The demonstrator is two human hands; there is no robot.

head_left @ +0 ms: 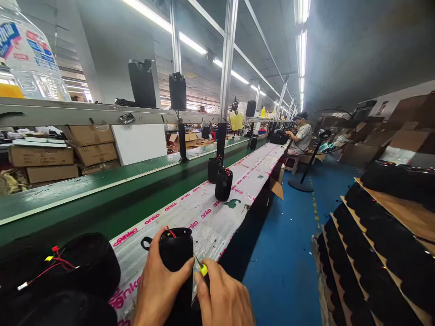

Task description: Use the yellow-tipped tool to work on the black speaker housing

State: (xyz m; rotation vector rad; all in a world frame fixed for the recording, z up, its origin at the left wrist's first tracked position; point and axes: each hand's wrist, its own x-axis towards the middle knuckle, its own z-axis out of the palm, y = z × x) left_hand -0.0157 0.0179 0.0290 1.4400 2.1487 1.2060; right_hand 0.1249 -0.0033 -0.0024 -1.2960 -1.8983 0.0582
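Head-worn view, forward and down, near right hand [224,294]

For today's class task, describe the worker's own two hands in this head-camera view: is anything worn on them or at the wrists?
The left hand and right hand are bare, with no gloves, rings or tape showing. No sleeve, cuff or watch shows in frame.

our left hand [156,285] is curled closed at the bottom of the view, its thumb [185,267] reaching rightward and its fingers wrapped out of sight. our right hand [224,299] sits just beside it, knuckles up, with the thumb and forefinger pinched close together at the fingertips [211,268]. both our wrists drop past the lower edge of the view.
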